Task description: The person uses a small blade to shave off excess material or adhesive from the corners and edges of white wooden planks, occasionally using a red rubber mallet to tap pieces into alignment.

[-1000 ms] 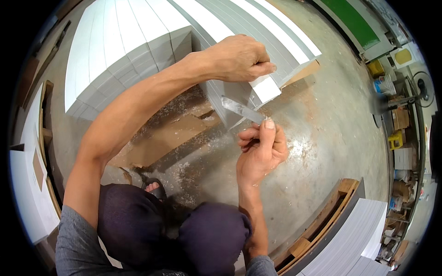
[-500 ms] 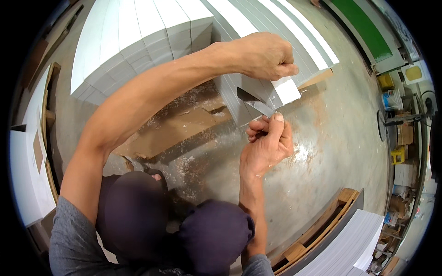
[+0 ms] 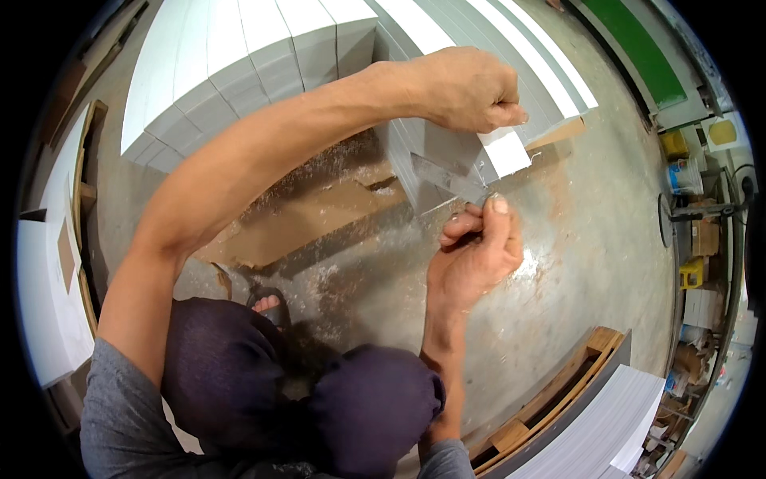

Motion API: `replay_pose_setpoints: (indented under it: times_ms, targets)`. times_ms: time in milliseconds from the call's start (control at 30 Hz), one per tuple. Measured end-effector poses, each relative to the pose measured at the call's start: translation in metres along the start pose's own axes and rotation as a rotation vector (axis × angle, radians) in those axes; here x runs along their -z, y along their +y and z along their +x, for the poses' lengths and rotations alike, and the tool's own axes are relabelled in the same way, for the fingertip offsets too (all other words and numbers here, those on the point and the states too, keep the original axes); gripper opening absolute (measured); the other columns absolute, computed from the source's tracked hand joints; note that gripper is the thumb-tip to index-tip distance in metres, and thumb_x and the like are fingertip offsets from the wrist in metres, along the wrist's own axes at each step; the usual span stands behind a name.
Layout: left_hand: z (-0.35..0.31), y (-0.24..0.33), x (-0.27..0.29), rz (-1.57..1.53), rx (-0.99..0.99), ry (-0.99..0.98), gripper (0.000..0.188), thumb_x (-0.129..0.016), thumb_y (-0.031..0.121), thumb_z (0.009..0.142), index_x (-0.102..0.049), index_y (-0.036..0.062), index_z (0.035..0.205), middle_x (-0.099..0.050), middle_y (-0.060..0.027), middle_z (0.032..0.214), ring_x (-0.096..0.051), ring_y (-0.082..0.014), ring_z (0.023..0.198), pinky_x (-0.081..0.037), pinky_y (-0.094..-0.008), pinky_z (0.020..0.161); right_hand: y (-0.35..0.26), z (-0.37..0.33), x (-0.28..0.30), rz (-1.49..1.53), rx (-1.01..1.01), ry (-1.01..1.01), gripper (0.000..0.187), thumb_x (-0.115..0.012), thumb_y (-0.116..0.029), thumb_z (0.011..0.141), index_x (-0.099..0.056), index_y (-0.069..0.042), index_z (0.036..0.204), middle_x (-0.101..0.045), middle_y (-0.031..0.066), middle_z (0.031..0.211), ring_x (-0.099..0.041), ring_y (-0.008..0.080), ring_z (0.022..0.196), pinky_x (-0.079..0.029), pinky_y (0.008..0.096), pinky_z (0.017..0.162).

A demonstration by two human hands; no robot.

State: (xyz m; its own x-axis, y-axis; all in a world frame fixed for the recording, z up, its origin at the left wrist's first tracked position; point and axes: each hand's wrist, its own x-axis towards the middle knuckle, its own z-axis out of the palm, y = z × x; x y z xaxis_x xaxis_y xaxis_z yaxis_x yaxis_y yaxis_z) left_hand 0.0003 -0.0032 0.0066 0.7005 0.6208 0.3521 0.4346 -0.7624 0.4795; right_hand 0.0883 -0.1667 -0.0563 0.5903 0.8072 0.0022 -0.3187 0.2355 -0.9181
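My right hand [image 3: 479, 259] is closed in a pinch on the end of a flat metal blade [image 3: 448, 178], which points up and left across the grey side of the board stack. Above it, my left hand [image 3: 471, 89] is curled closed over the stack's near corner, and whatever its fingers may hold is hidden. The stack is of long white and grey boards [image 3: 550, 76], with a bright white end piece [image 3: 506, 153] just below my left fingers. Small white shavings cling around the right hand.
Bundled white boards [image 3: 187, 68] stand to the left. Brown cardboard [image 3: 299, 219] lies below on the concrete floor among white shavings. At lower right is a wooden pallet [image 3: 550, 399] beside stacked white sheets [image 3: 594, 431]. Shelving with buckets [image 3: 685, 177] lines the right side.
Both hands have shifted slightly right in view, and the blade has turned from dark to paler grey along its tip. A sandaled foot shows more clearly beside the left knee.
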Motion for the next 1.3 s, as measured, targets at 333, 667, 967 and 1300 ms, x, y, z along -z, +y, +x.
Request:
replay_pose_setpoints:
  times_ms: [333,667,967,1300]
  targets:
    - [0.001,0.003,0.002,-0.016,-0.023,-0.014,0.054,-0.058,0.029,0.1,-0.049,-0.0011,0.056,-0.031,-0.0087,0.046,-0.028,-0.0218,0.044,-0.031,-0.0419,0.048,0.019,0.012,0.014,0.034,-0.103,-0.079,0.025,-0.062,-0.016,0.097,-0.059,-0.001,0.078,-0.05,0.0037,0.053,-0.043,0.0102,0.045,-0.033,0.0244,0.041]
    - [0.006,-0.008,-0.006,0.038,0.0,-0.039,0.051,-0.057,0.032,0.097,-0.057,-0.0016,0.058,-0.046,-0.0119,0.048,-0.046,-0.0272,0.046,-0.043,-0.0452,0.055,0.014,0.015,0.012,-0.002,-0.046,-0.088,0.029,-0.066,-0.02,0.097,-0.06,-0.001,0.077,-0.052,0.0045,0.054,-0.046,0.0107,0.045,-0.034,0.0243,0.042]
    - [0.004,-0.006,-0.005,0.05,0.011,-0.043,0.051,-0.057,0.032,0.098,-0.055,-0.0008,0.059,-0.044,-0.0121,0.048,-0.045,-0.0269,0.046,-0.042,-0.0442,0.055,0.018,0.002,0.003,-0.039,0.079,0.026,0.03,-0.065,-0.023,0.098,-0.063,-0.001,0.078,-0.059,0.0074,0.057,-0.05,0.0102,0.046,-0.036,0.0232,0.043]
    - [0.012,-0.01,-0.009,0.09,-0.008,-0.042,0.051,-0.057,0.035,0.1,-0.06,0.0014,0.062,-0.052,-0.0098,0.052,-0.049,-0.0215,0.047,-0.042,-0.0405,0.052,0.073,0.0,0.035,-0.096,-0.038,0.012,0.034,-0.06,-0.024,0.101,-0.064,-0.002,0.076,-0.063,0.0057,0.058,-0.052,0.0079,0.048,-0.04,0.0233,0.046]
